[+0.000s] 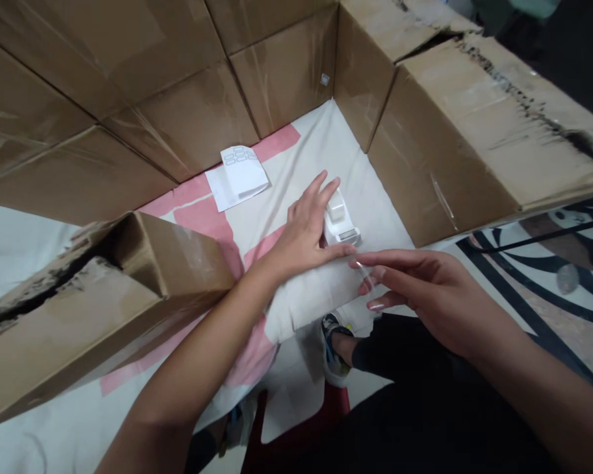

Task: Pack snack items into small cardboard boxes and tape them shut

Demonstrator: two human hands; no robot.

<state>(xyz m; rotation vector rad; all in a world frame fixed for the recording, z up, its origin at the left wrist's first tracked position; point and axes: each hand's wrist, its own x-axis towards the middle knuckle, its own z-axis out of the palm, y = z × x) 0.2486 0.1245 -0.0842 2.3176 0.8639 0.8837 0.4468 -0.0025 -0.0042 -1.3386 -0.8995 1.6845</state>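
A white tape dispenser with a roll of clear tape rests on the cloth-covered surface. My left hand is closed around its side, the thumb by the cutter end and the fingers along the far side. Just to the right, my right hand pinches a short strip of clear tape between thumb and fingertips. The strip hangs near the dispenser's cutter, apart from it as far as I can see. Behind my left hand lies a folded white paper with small printed outlines.
Cardboard boxes form a wall at the back, and more boxes stand along the right. Another box with torn edges sits at the left. A pink and white cloth covers the surface. Below its front edge a shoe shows.
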